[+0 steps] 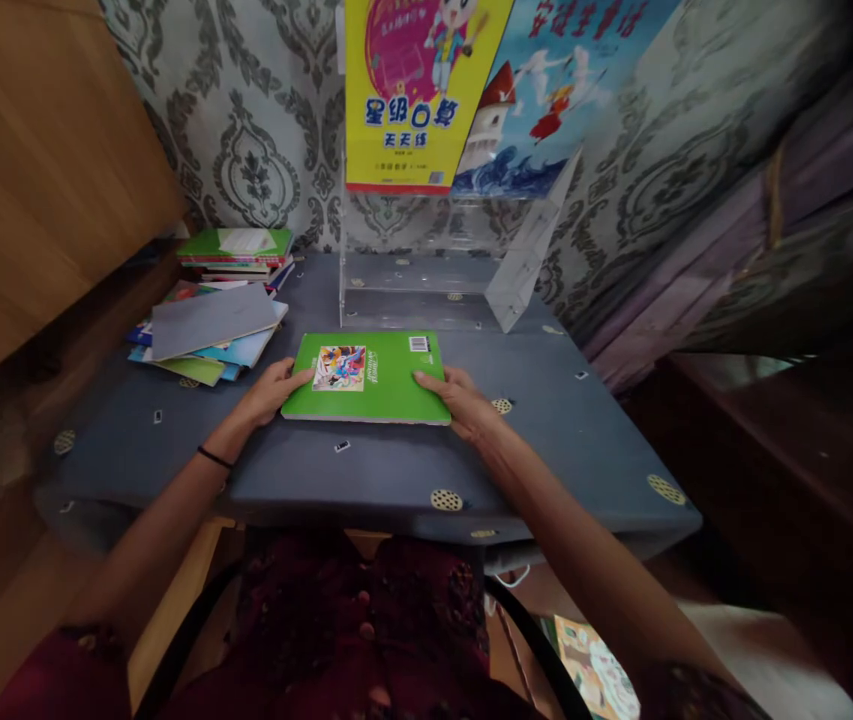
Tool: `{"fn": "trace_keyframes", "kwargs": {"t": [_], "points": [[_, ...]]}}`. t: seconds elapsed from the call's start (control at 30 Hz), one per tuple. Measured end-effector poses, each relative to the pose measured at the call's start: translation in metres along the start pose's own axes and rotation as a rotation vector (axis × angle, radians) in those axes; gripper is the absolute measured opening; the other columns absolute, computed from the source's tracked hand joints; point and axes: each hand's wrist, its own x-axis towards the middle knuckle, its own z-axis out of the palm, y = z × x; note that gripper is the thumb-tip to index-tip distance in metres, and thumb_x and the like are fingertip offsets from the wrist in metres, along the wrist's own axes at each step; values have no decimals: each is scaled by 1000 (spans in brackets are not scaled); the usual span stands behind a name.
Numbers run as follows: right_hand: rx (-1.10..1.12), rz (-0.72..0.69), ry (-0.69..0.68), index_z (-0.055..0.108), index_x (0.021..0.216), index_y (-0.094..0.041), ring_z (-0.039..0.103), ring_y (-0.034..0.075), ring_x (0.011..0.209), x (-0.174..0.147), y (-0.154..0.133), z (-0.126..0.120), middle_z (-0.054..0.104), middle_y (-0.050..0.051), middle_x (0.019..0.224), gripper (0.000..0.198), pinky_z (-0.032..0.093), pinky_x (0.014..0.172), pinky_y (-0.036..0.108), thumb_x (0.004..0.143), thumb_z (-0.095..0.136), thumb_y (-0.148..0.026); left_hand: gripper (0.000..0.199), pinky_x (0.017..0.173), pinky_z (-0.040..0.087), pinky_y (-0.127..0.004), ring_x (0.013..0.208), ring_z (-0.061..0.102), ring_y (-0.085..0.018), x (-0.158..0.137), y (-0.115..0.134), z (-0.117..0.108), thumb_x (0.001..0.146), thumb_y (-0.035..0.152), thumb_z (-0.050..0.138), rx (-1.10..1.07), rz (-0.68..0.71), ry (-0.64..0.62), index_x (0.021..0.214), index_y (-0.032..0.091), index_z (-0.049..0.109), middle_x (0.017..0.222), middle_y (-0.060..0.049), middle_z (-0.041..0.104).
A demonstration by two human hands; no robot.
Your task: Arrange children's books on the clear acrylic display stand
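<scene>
A green book (396, 375) with a colourful picture panel and a barcode on its cover lies sideways before me, just above the cloth-covered table. My left hand (274, 388) grips its left edge, thumb on top and fingers tucked underneath. On the opposite edge my right hand (463, 398) holds it the same way, thumb on the cover. Behind the book stands a clear acrylic rack (520, 265). Its upper tier carries a yellow book (426, 100) and a blue storybook (538, 90), both upright.
Stacked books (235, 245) and a loose pile with a grey-covered book (212, 320) on top occupy the table's left side. A wooden panel (43, 150) rises at the left. Patterned wallpaper backs the table (546, 430). Another book (595, 665) lies low at the right.
</scene>
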Motion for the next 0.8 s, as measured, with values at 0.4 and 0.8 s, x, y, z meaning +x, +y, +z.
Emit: {"fn": "trace_keyframes", "kwargs": {"t": [0.4, 0.8], "points": [[-1269, -351, 217, 69, 116, -17, 70, 29, 89, 4, -17, -8, 76, 11, 93, 34, 53, 81, 41, 95, 55, -40, 30, 90, 48, -40, 98, 65, -31, 1, 28, -6, 91, 47, 62, 1120, 259, 244, 99, 18, 65, 88, -10, 70], [-1446, -543, 5, 45, 148, -1, 35, 31, 149, 51, 13, 63, 43, 23, 156, 53, 25, 121, 53, 103, 31, -24, 46, 123, 26, -47, 147, 40, -26, 51, -3, 70, 101, 17, 31, 1236, 531, -45, 143, 10, 49, 155, -17, 48]]}}
